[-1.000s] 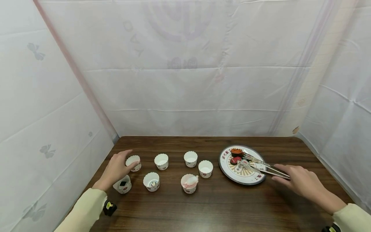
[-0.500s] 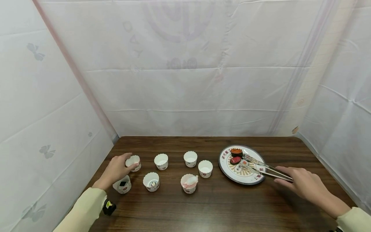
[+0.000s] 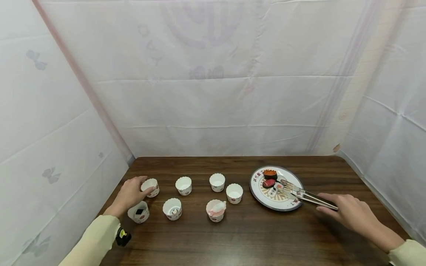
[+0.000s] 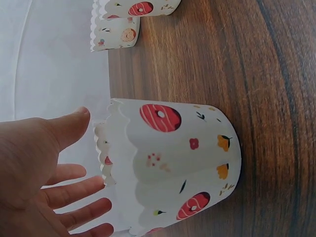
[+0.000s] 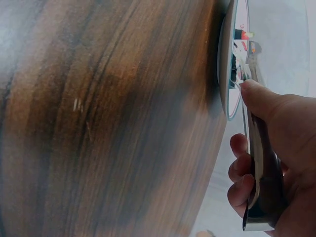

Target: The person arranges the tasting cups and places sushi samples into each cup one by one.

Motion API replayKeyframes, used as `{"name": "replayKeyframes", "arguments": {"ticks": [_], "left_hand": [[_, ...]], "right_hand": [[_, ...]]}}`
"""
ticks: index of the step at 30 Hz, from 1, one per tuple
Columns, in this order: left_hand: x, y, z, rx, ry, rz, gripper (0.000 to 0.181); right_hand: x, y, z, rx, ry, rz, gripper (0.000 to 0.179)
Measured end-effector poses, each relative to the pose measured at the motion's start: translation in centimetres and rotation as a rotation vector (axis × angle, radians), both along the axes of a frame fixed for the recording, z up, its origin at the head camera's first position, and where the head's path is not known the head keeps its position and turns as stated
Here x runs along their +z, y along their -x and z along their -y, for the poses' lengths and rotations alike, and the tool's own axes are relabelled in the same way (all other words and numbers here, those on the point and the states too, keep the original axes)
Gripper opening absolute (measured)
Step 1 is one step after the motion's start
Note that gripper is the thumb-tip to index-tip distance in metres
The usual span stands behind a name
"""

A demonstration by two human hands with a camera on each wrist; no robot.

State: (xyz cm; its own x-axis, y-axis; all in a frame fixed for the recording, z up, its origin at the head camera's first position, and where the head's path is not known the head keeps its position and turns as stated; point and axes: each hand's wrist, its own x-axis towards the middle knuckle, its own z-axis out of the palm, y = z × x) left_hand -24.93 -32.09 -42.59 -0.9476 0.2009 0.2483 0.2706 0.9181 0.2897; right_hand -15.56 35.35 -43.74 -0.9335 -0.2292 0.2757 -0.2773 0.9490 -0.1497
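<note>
My right hand (image 3: pixel 349 210) grips metal tongs (image 5: pixel 264 177), thumb on one side and fingers curled round the other. Their fork-like tips reach over a round white plate (image 3: pixel 257 190) at the table's right, on either side of a small white sushi piece (image 3: pixel 279 187) with an orange centre. Beside it lie a red-topped piece (image 3: pixel 269 183) and an orange roe-topped piece (image 3: pixel 270 173). At the far left my left hand (image 3: pixel 130 194) holds nothing, fingers loosely spread, close to the back-left paper cup (image 3: pixel 153 190) and above the front-left cup (image 4: pixel 182 163) with a black-topped piece inside.
Several more scallop-rimmed paper cups stand across the wooden table (image 3: pixel 253 240). A front cup (image 3: pixel 172 214) holds a small round piece; another cup (image 3: pixel 215 217) has a pink-and-white piece on top. White cloth (image 3: pixel 213 111) hangs behind and at both sides.
The tongs' tips have shifted slightly and drawn nearer the white sushi piece, which now shows between them. My right hand has moved slightly; the left stays by the cups.
</note>
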Motion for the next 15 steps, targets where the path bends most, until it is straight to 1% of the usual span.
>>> {"name": "replayKeyframes", "arguments": {"ticks": [8,11,15], "left_hand": [[-0.11,0.07,0.29,0.024,-0.034,0.009,0.062],[-0.23,0.00,0.47,0.034,-0.027,0.016,0.062],[-0.36,-0.03,0.68,0.046,-0.018,0.042,0.062]], "right_hand": [[-0.26,0.23,-0.01,-0.012,0.004,0.013,0.051],[-0.32,0.27,0.09,-0.011,0.004,0.006,0.051],[-0.44,0.35,0.19,-0.006,0.008,-0.001,0.049]]}}
